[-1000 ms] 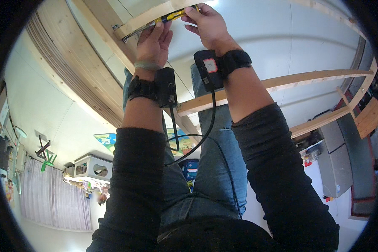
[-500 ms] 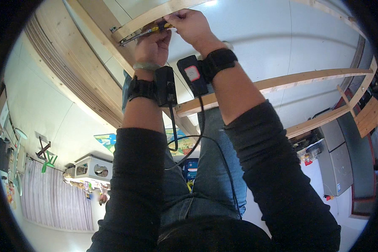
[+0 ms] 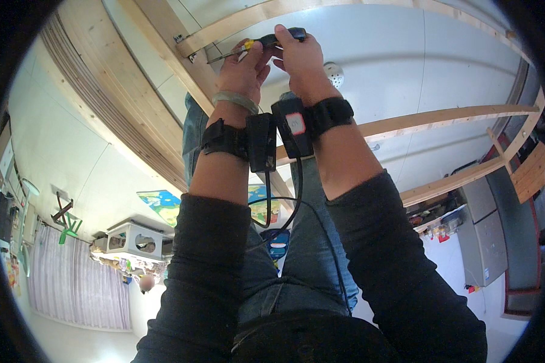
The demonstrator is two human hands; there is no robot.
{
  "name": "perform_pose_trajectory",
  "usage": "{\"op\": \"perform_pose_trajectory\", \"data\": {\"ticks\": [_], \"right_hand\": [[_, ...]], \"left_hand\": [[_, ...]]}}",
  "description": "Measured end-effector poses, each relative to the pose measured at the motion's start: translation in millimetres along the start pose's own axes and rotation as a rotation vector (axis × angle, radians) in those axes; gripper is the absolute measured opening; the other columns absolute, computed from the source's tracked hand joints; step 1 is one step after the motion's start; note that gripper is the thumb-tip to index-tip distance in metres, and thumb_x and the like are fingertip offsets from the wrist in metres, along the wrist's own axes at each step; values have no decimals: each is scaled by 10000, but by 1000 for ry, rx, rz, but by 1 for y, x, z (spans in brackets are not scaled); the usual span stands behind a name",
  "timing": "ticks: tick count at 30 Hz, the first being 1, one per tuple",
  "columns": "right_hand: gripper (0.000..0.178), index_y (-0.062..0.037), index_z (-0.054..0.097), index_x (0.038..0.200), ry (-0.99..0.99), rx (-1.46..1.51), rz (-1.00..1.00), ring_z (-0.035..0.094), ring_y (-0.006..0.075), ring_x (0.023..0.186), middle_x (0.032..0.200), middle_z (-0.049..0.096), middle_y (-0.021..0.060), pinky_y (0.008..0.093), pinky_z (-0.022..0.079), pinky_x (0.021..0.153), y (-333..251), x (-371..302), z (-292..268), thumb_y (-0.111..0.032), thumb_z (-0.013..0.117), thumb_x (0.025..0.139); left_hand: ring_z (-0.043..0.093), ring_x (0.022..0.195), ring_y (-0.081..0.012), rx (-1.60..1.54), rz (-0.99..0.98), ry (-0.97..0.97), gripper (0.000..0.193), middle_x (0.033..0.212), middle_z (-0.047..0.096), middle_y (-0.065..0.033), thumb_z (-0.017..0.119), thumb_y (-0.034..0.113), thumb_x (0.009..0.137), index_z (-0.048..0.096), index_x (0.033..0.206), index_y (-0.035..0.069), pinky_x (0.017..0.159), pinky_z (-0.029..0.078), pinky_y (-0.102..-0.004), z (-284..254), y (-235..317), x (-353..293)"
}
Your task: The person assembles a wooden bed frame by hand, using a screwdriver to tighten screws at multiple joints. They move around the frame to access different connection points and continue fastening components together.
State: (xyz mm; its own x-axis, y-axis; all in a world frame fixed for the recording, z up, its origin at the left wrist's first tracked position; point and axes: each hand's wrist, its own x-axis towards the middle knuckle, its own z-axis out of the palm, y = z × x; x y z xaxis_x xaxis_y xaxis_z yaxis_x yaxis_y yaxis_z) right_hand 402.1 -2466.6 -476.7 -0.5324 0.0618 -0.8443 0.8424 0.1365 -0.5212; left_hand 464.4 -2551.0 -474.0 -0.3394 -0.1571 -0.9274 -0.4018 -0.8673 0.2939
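Both my hands are on a screwdriver [image 3: 269, 40] with a black and yellow handle and a thin metal shaft. My left hand [image 3: 241, 75] is closed around it near the yellow collar, where handle meets shaft. My right hand [image 3: 304, 59] grips the dark handle toward its butt end, the thumb raised along it. The shaft points left, its tip in front of a wooden beam [image 3: 174, 68] and a little apart from the small metal fitting [image 3: 192, 58] at the joint. A curved wooden rail [image 3: 248, 18] meets the beam there.
More curved wooden rails [image 3: 393, 126] cross to the right. Stacked curved boards [image 3: 103, 115] lie at left. Cables [image 3: 301, 187] hang from the black boxes on my wrists. A white perforated round object [image 3: 333, 74] is beside my right wrist; a colourful mat [image 3: 160, 204] lies further back.
The screwdriver has drawn back from the joint, to the right. Both hands shifted right and slightly nearer me, and more of the handle shows now.
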Motion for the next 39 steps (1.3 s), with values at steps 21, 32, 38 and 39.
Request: {"op": "perform_pose_trajectory", "data": {"ticks": [21, 32, 38, 39], "right_hand": [[332, -11, 495, 1021, -196, 135, -126, 640, 162, 742, 886, 627, 98, 263, 504, 645, 2, 3, 6, -307, 528, 872], [195, -83, 459, 966, 42, 142, 14, 597, 167, 769, 891, 574, 58, 306, 475, 621, -20, 7, 9, -157, 574, 826], [168, -105, 444, 953, -45, 199, -13, 603, 183, 759, 854, 586, 54, 304, 467, 622, -21, 18, -4, -148, 562, 840], [156, -113, 446, 950, -72, 205, 15, 600, 181, 775, 859, 585, 50, 306, 467, 640, -20, 19, -7, -134, 556, 841]], "left_hand": [[628, 804, -156, 2, 180, 168, 236, 862, 640, -61, 527, 261, 884, 528, 986, 48, 695, 474, -284, 0, 13, -2], [605, 891, -179, -77, 210, 130, 232, 985, 610, -59, 499, 220, 896, 501, 1069, 66, 706, 488, -278, 0, 9, 7], [589, 942, -194, -123, 280, 60, 232, 1034, 592, -65, 508, 203, 891, 499, 1088, 81, 710, 493, -285, -5, 4, 11], [587, 948, -196, -153, 283, 51, 235, 1038, 590, -62, 511, 204, 889, 499, 1092, 84, 710, 493, -287, -5, 3, 12]]}}
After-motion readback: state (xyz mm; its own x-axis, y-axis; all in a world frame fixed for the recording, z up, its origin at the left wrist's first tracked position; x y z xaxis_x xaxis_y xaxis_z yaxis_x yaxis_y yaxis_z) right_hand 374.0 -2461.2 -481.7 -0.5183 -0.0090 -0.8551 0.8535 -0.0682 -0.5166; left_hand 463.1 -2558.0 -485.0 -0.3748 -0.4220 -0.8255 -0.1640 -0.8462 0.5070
